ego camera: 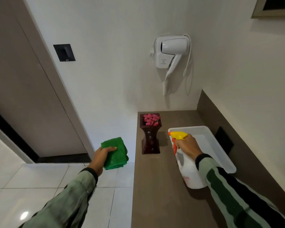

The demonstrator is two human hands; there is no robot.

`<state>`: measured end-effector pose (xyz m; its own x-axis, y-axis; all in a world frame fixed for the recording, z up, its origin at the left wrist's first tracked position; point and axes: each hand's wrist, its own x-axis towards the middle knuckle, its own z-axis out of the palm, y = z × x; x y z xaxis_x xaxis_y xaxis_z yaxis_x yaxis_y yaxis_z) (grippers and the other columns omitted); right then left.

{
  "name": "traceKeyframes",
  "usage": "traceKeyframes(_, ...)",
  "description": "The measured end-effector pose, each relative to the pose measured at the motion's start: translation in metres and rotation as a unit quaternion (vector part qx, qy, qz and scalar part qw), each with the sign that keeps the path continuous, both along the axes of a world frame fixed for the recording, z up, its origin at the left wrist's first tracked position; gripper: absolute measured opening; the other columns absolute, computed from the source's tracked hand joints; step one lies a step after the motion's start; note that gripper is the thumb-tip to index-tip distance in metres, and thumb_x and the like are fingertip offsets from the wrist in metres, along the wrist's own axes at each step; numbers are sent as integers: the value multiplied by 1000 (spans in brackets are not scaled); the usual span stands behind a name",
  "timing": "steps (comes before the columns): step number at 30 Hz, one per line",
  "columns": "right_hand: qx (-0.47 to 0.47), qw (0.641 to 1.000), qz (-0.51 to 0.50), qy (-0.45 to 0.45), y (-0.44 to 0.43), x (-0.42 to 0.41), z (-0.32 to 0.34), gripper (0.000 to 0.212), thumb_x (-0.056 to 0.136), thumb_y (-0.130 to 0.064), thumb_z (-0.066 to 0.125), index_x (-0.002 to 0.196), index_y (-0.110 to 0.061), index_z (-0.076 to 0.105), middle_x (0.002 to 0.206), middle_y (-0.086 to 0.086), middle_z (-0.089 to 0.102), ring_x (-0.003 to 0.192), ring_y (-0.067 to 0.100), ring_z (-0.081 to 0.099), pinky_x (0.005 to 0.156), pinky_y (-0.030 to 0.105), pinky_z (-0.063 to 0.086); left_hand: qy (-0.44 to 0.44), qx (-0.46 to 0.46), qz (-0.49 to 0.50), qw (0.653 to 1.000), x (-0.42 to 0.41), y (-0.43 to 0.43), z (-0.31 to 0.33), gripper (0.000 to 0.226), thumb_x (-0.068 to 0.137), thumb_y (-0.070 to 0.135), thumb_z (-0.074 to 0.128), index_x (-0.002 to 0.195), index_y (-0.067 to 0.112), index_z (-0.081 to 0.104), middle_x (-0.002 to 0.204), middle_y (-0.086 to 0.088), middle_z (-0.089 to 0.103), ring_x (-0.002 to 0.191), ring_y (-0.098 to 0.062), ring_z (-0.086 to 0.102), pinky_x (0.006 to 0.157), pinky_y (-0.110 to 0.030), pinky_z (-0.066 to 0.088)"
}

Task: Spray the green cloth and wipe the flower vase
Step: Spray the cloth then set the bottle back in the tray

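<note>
The left hand (100, 156) was closed on the folded green cloth (115, 153), thumb lying across its upper edge and the other fingers hidden beneath, and it held the cloth out over the pale tiled floor (39, 178), just off the left edge of the brown counter (155, 186). The right hand (188, 146) was wrapped around the neck of a white spray bottle (190, 172) — its yellow head (178, 135) pointed left toward the cloth, with the orange trigger (174, 148) hanging below; whether a finger pressed the trigger could not be told. The bottle was held tilted above the counter, in front of the near-left corner of a white plastic tray (220, 145) that lay on the counter beside the right wall. Between the two hands, further back on the counter, the flower vase (150, 139) stood upright — dark, square-topped and narrow-waisted, with pink flowers (150, 119) filling its mouth. It stood near the counter's left edge, just left of the tray and apart from it. Both sleeves were green, the right one striped dark. On the white wall above hung a white hair dryer (170, 51) in its holder, its coiled cord dangling, and to the left stood a brown door (23, 96).
</note>
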<state>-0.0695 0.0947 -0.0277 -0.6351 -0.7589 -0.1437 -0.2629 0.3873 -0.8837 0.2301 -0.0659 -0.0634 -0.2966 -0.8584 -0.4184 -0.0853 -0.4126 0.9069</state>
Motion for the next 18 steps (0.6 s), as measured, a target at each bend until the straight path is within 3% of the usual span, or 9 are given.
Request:
traceKeyframes(3,54,998,11,29,4,-8,-11,22,80,-27,57,68,-12,67,76,8,71,76,24,66,78,39,55,1,-7,10,1000,-4,-2,3,40,81,12,70,120,6,62,112,-16,72,98,-34,70,76,-40,58)
traceKeyframes(7,50,995,-45,72,6,-26,-3,34,85,-42,54,79,-12,69,72,5,71,70,22,67,83,42,56,-2,-14,-5,1000,-14,-4,3,38,83,11,71,120,8,62,114,-13,71,96,-27,69,68,-33,55)
traceKeyframes(10,-4,983,-87,164,4,-48,19,28,90,-40,50,105,-23,67,83,6,65,78,26,59,80,38,49,-14,-18,-16,1000,-21,-6,-1,41,82,13,73,121,8,62,115,-13,71,98,-28,69,69,-34,55)
traceKeyframes(12,24,973,-101,208,-1,-70,22,38,89,-45,51,112,-16,63,96,15,67,85,33,60,78,39,48,-19,-17,-17,1000,-25,-8,-6,41,82,12,73,121,8,61,115,-14,71,98,-29,69,68,-34,55)
traceKeyframes(15,75,973,-99,192,-10,-102,10,53,87,-44,59,128,-11,52,114,18,66,104,40,61,87,44,48,-24,-12,-19,999,-31,-10,-13,43,82,12,74,122,8,60,116,-15,70,99,-31,68,70,-36,56)
traceKeyframes(18,59,976,-132,166,-15,-118,-1,44,83,-35,69,118,-10,61,117,19,67,107,41,61,90,45,49,-32,-13,-28,999,-36,-13,-20,43,82,12,73,122,7,60,116,-15,70,102,-34,68,80,-42,57)
